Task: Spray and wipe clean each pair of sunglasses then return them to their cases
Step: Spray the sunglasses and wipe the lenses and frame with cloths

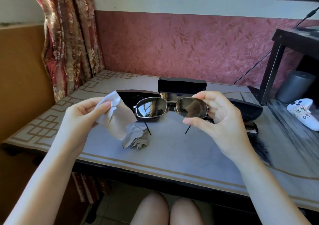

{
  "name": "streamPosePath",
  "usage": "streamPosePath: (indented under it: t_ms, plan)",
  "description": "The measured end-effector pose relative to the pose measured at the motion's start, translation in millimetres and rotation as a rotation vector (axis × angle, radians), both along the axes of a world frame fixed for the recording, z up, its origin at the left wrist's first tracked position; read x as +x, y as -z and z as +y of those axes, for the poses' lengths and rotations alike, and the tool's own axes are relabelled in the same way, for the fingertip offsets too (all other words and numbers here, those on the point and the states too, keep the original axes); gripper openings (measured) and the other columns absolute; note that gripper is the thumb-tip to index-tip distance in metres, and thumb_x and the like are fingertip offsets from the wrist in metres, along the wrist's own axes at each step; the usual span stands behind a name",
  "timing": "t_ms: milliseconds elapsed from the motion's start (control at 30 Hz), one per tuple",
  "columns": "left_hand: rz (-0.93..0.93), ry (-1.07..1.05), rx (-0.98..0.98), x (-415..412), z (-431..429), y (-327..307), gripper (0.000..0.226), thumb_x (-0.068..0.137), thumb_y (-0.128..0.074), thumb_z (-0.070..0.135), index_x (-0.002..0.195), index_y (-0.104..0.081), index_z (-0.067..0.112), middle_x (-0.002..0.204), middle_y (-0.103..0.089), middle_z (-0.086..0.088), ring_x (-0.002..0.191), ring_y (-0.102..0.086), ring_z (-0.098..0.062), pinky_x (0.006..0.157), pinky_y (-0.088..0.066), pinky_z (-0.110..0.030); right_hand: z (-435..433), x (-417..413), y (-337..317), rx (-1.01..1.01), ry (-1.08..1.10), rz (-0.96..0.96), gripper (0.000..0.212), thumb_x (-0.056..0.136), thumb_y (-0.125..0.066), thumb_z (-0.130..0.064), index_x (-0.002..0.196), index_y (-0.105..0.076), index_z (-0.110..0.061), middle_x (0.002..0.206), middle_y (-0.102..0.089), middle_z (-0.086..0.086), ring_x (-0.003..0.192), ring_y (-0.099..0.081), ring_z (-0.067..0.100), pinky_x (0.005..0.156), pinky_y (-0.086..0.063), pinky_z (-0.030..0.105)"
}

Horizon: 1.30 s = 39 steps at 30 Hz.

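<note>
My right hand (pixel 219 119) pinches the right lens rim of metal-framed sunglasses (pixel 170 108), held in the air above the table with their temples hanging down. My left hand (pixel 84 116) grips a pale grey cleaning cloth (pixel 117 119) just left of the glasses, apart from the lens. Behind stand an open black case (pixel 182 85), an open dark brown case (pixel 139 95) and a dark case (pixel 248 109) at the right. Another pair of glasses (pixel 250 127) lies partly hidden behind my right hand. No spray bottle shows.
A second crumpled grey cloth (pixel 136 139) lies on the grey patterned table mat (pixel 172 155). A black shelf (pixel 284 52) stands at the right with a grey cylinder (pixel 295 86) and a white controller (pixel 303 114). A curtain (pixel 69 43) hangs at the left.
</note>
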<state>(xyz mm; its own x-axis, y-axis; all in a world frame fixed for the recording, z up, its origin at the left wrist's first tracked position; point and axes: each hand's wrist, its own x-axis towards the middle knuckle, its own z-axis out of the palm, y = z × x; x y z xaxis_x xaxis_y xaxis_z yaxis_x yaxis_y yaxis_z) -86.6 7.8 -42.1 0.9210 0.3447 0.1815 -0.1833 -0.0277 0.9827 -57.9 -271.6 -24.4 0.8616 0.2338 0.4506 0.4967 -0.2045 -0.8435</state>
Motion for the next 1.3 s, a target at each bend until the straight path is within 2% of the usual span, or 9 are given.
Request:
streamPosePath:
  t_ms: [100, 233, 333, 633, 800, 867, 967, 1133, 1300]
  plan:
    - [0.060, -0.026, 0.027, -3, 0, 13, 0.012, 0.084, -0.066, 0.020, 0.093, -0.075, 0.020, 0.085, -0.076, 0.000, 0.078, -0.069, -0.010, 0.068, -0.055, -0.018, -5, 4, 4, 0.056, -0.015, -0.024, 0.053, 0.055, -0.083, -0.059, 0.101, -0.061, -0.043, 0.100, -0.073, -0.013, 0.100, -0.067, 0.016, 0.106, -0.024, 0.070]
    - [0.120, 0.003, 0.152, -7, -25, 30, 0.014, 0.087, -0.065, 0.011, 0.093, -0.075, 0.019, 0.082, -0.077, 0.003, 0.072, -0.067, -0.004, 0.069, -0.052, -0.018, -11, 10, 8, 0.156, -0.058, -0.045, 0.048, 0.061, -0.086, -0.016, 0.095, -0.063, -0.042, 0.095, -0.072, -0.007, 0.092, -0.066, 0.013, 0.095, -0.049, 0.038]
    - [0.135, 0.111, 0.200, -8, -55, 41, 0.019, 0.086, -0.066, 0.005, 0.092, -0.073, 0.021, 0.085, -0.077, 0.005, 0.075, -0.069, -0.003, 0.068, -0.052, -0.014, -13, 15, 12, 0.195, -0.065, -0.044, 0.048, 0.062, -0.083, -0.011, 0.096, -0.062, -0.037, 0.094, -0.072, -0.005, 0.091, -0.066, 0.014, 0.090, -0.050, 0.029]
    - [0.181, 0.373, 0.257, -3, -99, 52, 0.040, 0.082, -0.072, 0.019, 0.118, -0.059, 0.033, 0.117, -0.067, 0.011, 0.109, -0.062, 0.003, 0.098, -0.048, -0.021, -14, 19, 19, 0.196, -0.037, -0.041, 0.048, 0.062, -0.083, -0.010, 0.098, -0.061, -0.030, 0.094, -0.071, -0.006, 0.091, -0.066, 0.014, 0.089, -0.050, 0.028]
    - [0.078, 0.101, 0.290, -10, -83, 41, 0.012, 0.079, -0.075, 0.014, 0.089, -0.073, 0.019, 0.088, -0.075, 0.008, 0.084, -0.070, -0.006, 0.080, -0.056, -0.021, -15, 20, 20, 0.215, -0.041, -0.029, 0.050, 0.061, -0.085, -0.008, 0.099, -0.060, -0.027, 0.093, -0.071, -0.006, 0.091, -0.065, 0.014, 0.089, -0.050, 0.028]
    - [-0.037, -0.038, 0.296, -17, -74, 34, 0.024, 0.072, -0.079, 0.019, 0.093, -0.067, 0.018, 0.093, -0.072, 0.006, 0.087, -0.069, -0.008, 0.075, -0.054, -0.017, -16, 20, 21, 0.230, -0.054, -0.019, 0.050, 0.062, -0.085, -0.004, 0.100, -0.060, -0.025, 0.091, -0.071, -0.006, 0.089, -0.065, 0.013, 0.088, -0.050, 0.026]
    - [-0.126, -0.053, 0.361, -22, -64, 22, 0.060, 0.067, -0.083, 0.035, 0.120, -0.055, 0.029, 0.124, -0.060, 0.016, 0.116, -0.057, 0.001, 0.096, -0.045, -0.017, -13, 20, 21, 0.220, -0.074, -0.019, 0.049, 0.064, -0.084, -0.003, 0.100, -0.060, -0.026, 0.092, -0.070, -0.005, 0.089, -0.065, 0.013, 0.087, -0.050, 0.025]
    - [-0.065, 0.153, 0.026, -16, -65, 7, 0.049, 0.086, -0.055, 0.057, 0.131, -0.055, 0.035, 0.131, -0.061, 0.007, 0.121, -0.058, -0.007, 0.103, -0.045, -0.033, -4, 17, 20, 0.180, -0.102, -0.023, 0.048, 0.063, -0.082, -0.008, 0.100, -0.059, -0.028, 0.093, -0.070, -0.010, 0.091, -0.065, 0.013, 0.091, -0.049, 0.030]
    - [-0.066, 0.130, -0.133, -15, -69, 1, 0.040, 0.090, -0.046, 0.039, 0.117, -0.066, 0.018, 0.116, -0.071, 0.001, 0.114, -0.063, -0.012, 0.099, -0.048, -0.030, -1, 15, 19, 0.169, -0.117, -0.035, 0.046, 0.063, -0.084, -0.022, 0.097, -0.060, -0.041, 0.096, -0.071, -0.003, 0.096, -0.065, 0.019, 0.096, -0.049, 0.037]
